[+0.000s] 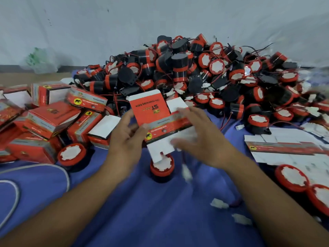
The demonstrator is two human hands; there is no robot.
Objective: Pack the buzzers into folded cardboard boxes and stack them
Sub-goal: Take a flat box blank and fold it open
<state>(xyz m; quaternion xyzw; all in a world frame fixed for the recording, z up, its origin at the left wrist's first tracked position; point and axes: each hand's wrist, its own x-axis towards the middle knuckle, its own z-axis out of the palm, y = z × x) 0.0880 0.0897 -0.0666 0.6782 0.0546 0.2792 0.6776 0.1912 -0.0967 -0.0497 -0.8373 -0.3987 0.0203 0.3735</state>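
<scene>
Blue cloth (142, 211) before buzzer heap (204, 72) and box pile (49, 120); left grip (127, 138) round carton (151, 109), right grip (204, 139) wide

Red unfolded box (156, 118), flaps open, was held tilted mid-frame above a lone upright buzzer (162, 168). Black-and-red buzzers (195, 72) lay heaped behind. Folded boxes (51, 118) sat jumbled at left; flat blanks (284, 148) lay right, seemingly stacked.

A carton (151, 111) sat between the fingers (125, 120), the buzzer pile (181, 68) behind them. Packed boxes (51, 118) lay to their left, flat box blanks (284, 148) to their right, one buzzer (162, 166) just before them.
</scene>
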